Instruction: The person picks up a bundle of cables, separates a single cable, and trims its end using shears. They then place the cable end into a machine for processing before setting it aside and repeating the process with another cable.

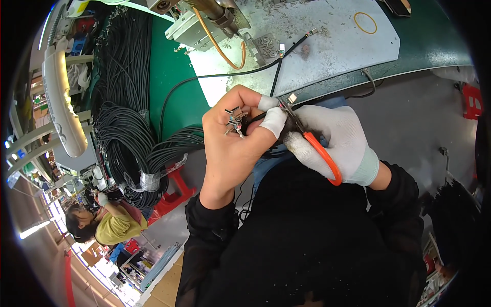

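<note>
My left hand (230, 138), bare except for white finger cots on two fingertips, pinches a bunch of small metal connector ends (236, 122) on thin black cables (176, 92). My right hand (335, 140) wears a white glove and grips orange-handled cutters (319, 152). The cutter tips (284, 105) point up toward my left fingertips, next to a small metal plug. The black cables run from my left hand up onto the bench.
A green workbench (429, 41) carries a grey mat (332, 46) with an orange rubber band (365, 22) and a machine with an orange hose (220, 46). Large bundles of black cable (128, 128) hang at left over a red stool (171, 197). Another person in yellow (110, 222) works at lower left.
</note>
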The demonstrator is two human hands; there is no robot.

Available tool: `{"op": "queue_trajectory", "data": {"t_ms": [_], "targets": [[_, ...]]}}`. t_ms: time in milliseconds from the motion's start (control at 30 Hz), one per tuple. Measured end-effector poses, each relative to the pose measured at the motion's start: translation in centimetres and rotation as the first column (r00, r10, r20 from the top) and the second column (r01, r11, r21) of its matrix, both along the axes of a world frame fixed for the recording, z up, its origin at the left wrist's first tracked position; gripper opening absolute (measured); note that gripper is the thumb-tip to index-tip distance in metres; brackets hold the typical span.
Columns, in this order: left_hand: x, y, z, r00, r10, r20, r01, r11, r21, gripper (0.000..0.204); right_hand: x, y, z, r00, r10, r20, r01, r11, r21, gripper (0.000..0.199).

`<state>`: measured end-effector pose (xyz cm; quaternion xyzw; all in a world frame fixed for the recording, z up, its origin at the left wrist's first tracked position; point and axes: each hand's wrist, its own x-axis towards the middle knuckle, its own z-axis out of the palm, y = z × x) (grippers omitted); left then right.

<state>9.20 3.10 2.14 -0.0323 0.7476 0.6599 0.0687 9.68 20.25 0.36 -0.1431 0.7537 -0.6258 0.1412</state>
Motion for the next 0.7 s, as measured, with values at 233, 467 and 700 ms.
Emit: {"op": "queue_trajectory", "data": {"t_ms": [233, 467, 700], "targets": [[-2.8, -4.1, -4.3, 0.959, 0.028, 0.281, -0.083, 0.979, 0.187, 0.007, -2.8, 1.2, -2.0, 0.996, -0.067, -0.066, 0.076, 0.987, 0.143, 0.017], [-8.4, -4.7, -4.9, 0.95, -0.122, 0.289, -0.02, 0.897, 0.442, 0.012, -10.8, -0.2, -3.9, 0.936, 0.05, -0.349, -0.043, 0.999, 0.026, 0.032], [-10.1, -4.6, -4.1, 0.968, -0.06, 0.245, 0.025, 0.989, 0.142, 0.009, -14.2, -0.7, -4.2, 0.889, 0.253, -0.382, -0.235, 0.968, 0.092, 0.021]]}}
